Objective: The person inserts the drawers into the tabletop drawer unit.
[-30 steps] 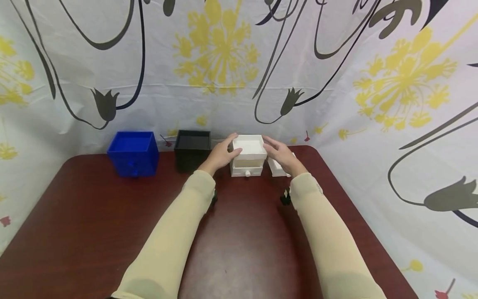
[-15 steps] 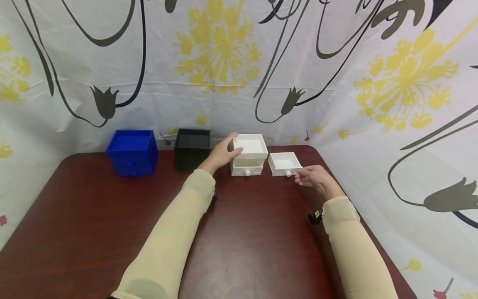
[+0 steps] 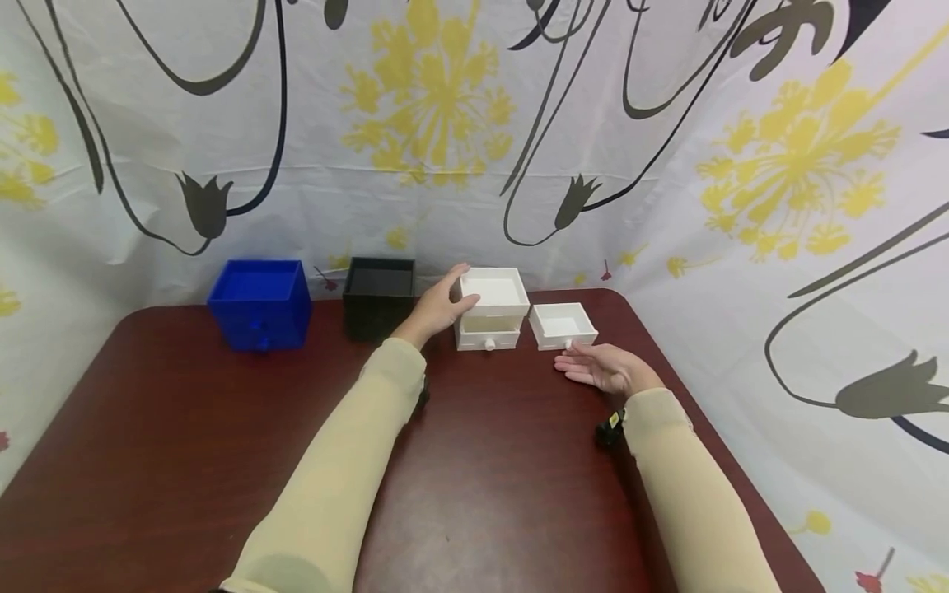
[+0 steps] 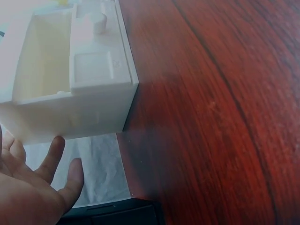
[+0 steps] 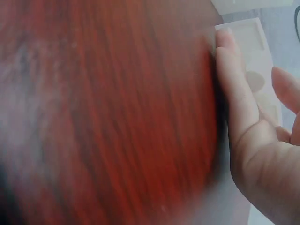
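A small white drawer cabinet (image 3: 492, 288) stands at the back of the table, with an opening above its lower drawer (image 3: 478, 340). My left hand (image 3: 433, 311) rests against the cabinet's left side, thumb near the front top edge. In the left wrist view its spread fingers lie beside the cabinet wall (image 4: 79, 115). A loose white drawer (image 3: 559, 317) sits on the table just right of the cabinet. My right hand (image 3: 604, 366) is at that drawer's front, palm turned up and fingers straight, fingertips right by the round knob (image 3: 568, 344). The knob (image 5: 255, 80) shows between thumb and fingers in the right wrist view.
Left of my left hand stands a black drawer box (image 3: 380, 288). Farther left is a blue drawer box (image 3: 259, 305) with knobs on its front. A patterned white cloth (image 3: 311, 148) hangs behind the dark red wooden table (image 3: 460, 461).
My right hand has left the white cabinet's right side, moved to the loose drawer's front right corner, then slid left below its knob. The left hand has stayed at the cabinet.
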The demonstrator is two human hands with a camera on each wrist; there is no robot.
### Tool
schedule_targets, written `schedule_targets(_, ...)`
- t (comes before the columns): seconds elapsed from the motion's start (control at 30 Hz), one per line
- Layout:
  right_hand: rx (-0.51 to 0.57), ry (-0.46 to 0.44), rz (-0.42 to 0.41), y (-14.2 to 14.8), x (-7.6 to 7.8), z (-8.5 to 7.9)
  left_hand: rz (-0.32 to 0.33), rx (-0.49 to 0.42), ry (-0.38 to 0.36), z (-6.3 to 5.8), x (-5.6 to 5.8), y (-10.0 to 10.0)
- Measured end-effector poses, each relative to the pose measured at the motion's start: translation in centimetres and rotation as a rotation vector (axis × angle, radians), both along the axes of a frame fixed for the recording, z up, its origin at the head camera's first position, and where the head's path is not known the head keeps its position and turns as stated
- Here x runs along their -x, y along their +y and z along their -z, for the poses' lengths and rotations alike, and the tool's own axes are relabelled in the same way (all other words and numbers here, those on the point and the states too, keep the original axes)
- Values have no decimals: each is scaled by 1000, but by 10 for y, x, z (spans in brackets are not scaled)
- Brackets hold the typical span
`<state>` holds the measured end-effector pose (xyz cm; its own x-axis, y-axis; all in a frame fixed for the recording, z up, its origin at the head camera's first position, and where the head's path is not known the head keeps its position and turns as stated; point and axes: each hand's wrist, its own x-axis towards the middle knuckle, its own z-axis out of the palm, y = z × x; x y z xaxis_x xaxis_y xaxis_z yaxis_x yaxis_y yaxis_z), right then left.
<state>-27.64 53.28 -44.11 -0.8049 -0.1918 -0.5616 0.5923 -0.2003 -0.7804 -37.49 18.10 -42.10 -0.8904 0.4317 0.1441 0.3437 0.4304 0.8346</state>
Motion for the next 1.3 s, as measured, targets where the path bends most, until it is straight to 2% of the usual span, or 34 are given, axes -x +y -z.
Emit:
schedule_targets(0.3,65,-8,57,-3,13,7,17,-8,18,4,5,0)
schedule_targets(0.63,44,8,185,-14,11,6,14,-8,36,3,3,1)
schedule_targets(1.03,17,130,271,-48,-17,-6,2,-11,23,3,2,0)
schedule_targets(1.3,-10,189,321,-67,-44,-5,-8,-12,26,3,0,0)
